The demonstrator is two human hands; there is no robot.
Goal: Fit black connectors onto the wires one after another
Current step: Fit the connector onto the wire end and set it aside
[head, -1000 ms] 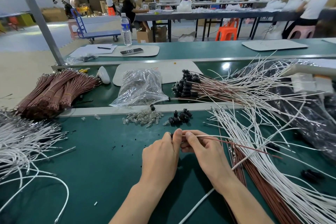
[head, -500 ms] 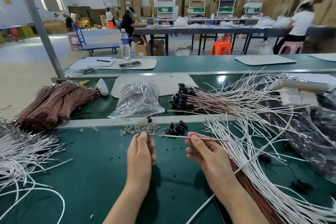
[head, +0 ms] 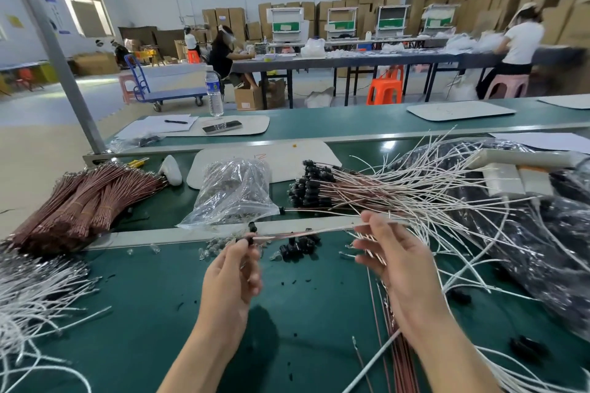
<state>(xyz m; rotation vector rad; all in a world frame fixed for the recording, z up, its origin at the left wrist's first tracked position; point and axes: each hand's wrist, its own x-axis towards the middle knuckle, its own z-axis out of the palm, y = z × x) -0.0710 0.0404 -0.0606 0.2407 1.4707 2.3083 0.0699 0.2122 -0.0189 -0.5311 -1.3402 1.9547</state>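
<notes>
L grip (head: pixel 233 274) pinches wire (head: pixel 303 233) at black connector (head: pixel 251 239), R grip (head: pixel 399 265) holds it; clear bag (head: pixel 257 209) w/ small parts (head: pixel 228 180)

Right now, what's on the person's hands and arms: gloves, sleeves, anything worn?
No gloves on the left hand or right hand; the fingers are bare, no rings seen. The left forearm and right forearm are uncovered to the frame's edge: no sleeves, watch, wristband or strap in view.
</notes>
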